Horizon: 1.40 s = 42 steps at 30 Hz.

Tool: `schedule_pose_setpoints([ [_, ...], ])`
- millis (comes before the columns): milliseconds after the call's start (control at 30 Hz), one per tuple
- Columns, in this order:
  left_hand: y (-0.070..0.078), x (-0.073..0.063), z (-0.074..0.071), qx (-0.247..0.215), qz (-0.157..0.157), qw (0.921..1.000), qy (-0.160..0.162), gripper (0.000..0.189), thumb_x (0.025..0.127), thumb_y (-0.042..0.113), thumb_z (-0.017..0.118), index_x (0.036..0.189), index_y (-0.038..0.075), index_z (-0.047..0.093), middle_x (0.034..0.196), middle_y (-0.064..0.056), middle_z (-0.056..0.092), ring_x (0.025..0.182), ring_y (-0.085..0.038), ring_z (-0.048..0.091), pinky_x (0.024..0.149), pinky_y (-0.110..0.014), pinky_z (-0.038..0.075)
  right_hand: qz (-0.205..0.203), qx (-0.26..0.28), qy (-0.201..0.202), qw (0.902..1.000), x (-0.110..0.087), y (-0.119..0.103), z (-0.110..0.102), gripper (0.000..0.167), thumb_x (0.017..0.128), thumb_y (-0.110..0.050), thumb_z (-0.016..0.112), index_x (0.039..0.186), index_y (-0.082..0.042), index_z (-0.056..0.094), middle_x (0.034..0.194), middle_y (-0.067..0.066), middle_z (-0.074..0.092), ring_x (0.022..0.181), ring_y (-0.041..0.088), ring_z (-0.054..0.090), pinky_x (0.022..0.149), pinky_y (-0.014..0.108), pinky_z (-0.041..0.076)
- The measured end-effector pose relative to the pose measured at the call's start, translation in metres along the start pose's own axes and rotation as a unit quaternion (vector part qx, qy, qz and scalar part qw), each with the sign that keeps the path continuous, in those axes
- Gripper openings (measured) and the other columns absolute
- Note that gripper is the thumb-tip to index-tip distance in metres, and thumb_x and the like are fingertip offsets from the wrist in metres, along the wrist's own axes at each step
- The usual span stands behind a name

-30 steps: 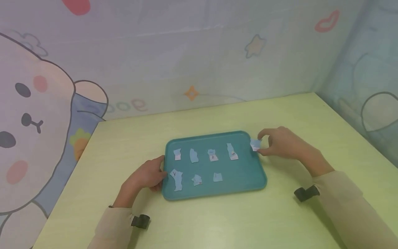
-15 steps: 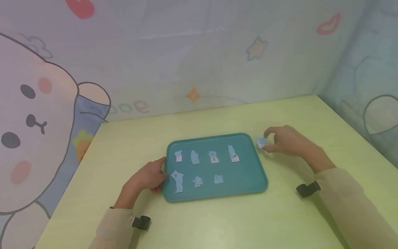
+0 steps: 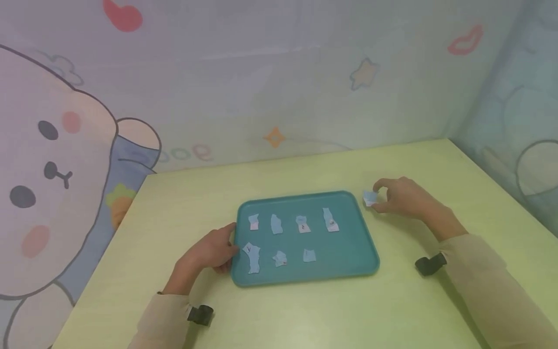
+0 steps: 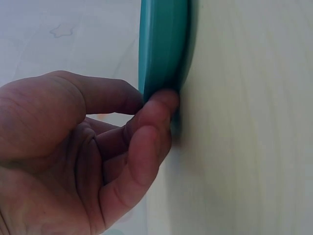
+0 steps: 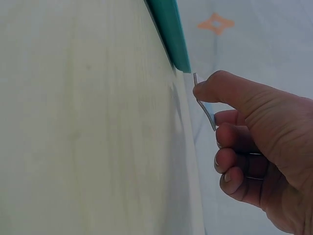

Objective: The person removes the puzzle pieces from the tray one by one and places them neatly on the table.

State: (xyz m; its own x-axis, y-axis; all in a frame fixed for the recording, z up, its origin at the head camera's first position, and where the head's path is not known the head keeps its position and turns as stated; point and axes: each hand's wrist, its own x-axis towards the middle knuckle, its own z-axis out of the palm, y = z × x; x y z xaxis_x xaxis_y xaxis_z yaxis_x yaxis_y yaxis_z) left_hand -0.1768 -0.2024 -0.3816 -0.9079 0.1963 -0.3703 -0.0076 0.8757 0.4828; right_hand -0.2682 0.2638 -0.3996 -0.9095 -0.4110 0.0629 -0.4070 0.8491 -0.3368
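Observation:
A teal tray (image 3: 348,252) lies on the table. Several torn-looking pieces of pale blue and white card sit on it in two rows, among them a long front piece (image 3: 254,259) at the left and a squarish piece (image 3: 309,255). My left hand (image 3: 213,249) holds the tray's left edge, thumb and curled fingers meeting at the rim (image 4: 164,49). Just beyond the tray's far right corner, my right hand (image 3: 405,198) pinches another small card piece (image 3: 370,198) between thumb and index finger. Seen edge-on in the right wrist view, this thin piece (image 5: 201,104) is slightly bent.
The pale yellow table (image 3: 296,315) runs back to a cartoon-printed cloth (image 3: 244,87) hanging behind it, with another cloth (image 3: 523,121) at the right. A black wrist camera (image 3: 201,315) sits on the left sleeve, a second camera (image 3: 430,264) on the right sleeve.
My right hand has carried the card piece from over the tray's right rim outward to the right, beyond the tray. The left hand keeps its place on the tray edge; the head view shifts slightly.

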Motion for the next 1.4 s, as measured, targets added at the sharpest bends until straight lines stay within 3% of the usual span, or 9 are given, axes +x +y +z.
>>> schedule_pose_setpoints([
  [300,-0.001,0.0,0.001,0.002,0.005,1.0,0.003,0.071,0.101,0.005,0.052,0.164,-0.008,0.022,0.065,-0.006,0.063,0.051,-0.015,0.059,0.053,-0.028,0.051,-0.018,-0.009,-0.011,0.9997,0.015,0.004,0.004,0.044,0.087,-0.032,0.083,0.116,-0.002,0.07,0.069,0.001,0.056,0.067,0.018,0.052,0.064,0.034,0.044],
  [700,0.001,0.0,0.0,0.009,0.004,0.9999,0.006,0.07,0.101,0.005,0.052,0.164,-0.008,0.023,0.066,-0.007,0.063,0.052,-0.015,0.059,0.053,-0.028,0.051,-0.005,-0.001,-0.042,0.9991,0.027,0.011,0.006,0.041,0.088,-0.024,0.081,0.12,-0.001,0.069,0.072,0.003,0.056,0.07,0.019,0.052,0.07,0.036,0.045],
  [867,0.001,0.001,0.001,0.006,0.002,0.9999,0.008,0.07,0.102,0.005,0.052,0.164,-0.008,0.022,0.066,-0.007,0.063,0.052,-0.015,0.059,0.052,-0.028,0.052,-0.01,0.022,-0.05,0.9984,0.031,0.016,0.008,0.038,0.089,-0.024,0.081,0.117,-0.001,0.071,0.074,0.002,0.058,0.07,0.017,0.051,0.068,0.034,0.043],
  [1000,-0.001,0.0,0.003,0.006,0.004,1.0,0.006,0.07,0.102,0.005,0.053,0.164,-0.008,0.022,0.066,-0.007,0.063,0.052,-0.015,0.059,0.052,-0.028,0.052,0.007,0.058,-0.053,0.9969,0.028,0.015,0.01,0.045,0.089,-0.026,0.082,0.124,0.0,0.07,0.071,0.002,0.056,0.067,0.015,0.049,0.063,0.032,0.041],
  [1200,-0.004,-0.002,0.002,0.011,0.009,0.9999,0.001,0.071,0.102,0.005,0.054,0.164,-0.009,0.021,0.066,-0.007,0.063,0.052,-0.015,0.061,0.053,-0.028,0.053,0.023,0.103,-0.008,0.9944,0.012,-0.003,0.004,0.052,0.092,-0.033,0.082,0.133,-0.005,0.067,0.075,0.002,0.061,0.068,0.017,0.054,0.064,0.033,0.046],
  [1400,-0.006,-0.002,0.0,0.004,0.015,0.9999,-0.005,0.077,0.102,0.005,0.052,0.166,-0.006,0.012,0.065,-0.008,0.065,0.05,-0.015,0.062,0.054,-0.03,0.055,-0.019,0.16,0.064,0.9849,-0.007,-0.052,0.003,0.039,0.092,-0.021,0.082,0.126,-0.006,0.072,0.072,0.0,0.062,0.065,0.016,0.055,0.06,0.029,0.047],
])
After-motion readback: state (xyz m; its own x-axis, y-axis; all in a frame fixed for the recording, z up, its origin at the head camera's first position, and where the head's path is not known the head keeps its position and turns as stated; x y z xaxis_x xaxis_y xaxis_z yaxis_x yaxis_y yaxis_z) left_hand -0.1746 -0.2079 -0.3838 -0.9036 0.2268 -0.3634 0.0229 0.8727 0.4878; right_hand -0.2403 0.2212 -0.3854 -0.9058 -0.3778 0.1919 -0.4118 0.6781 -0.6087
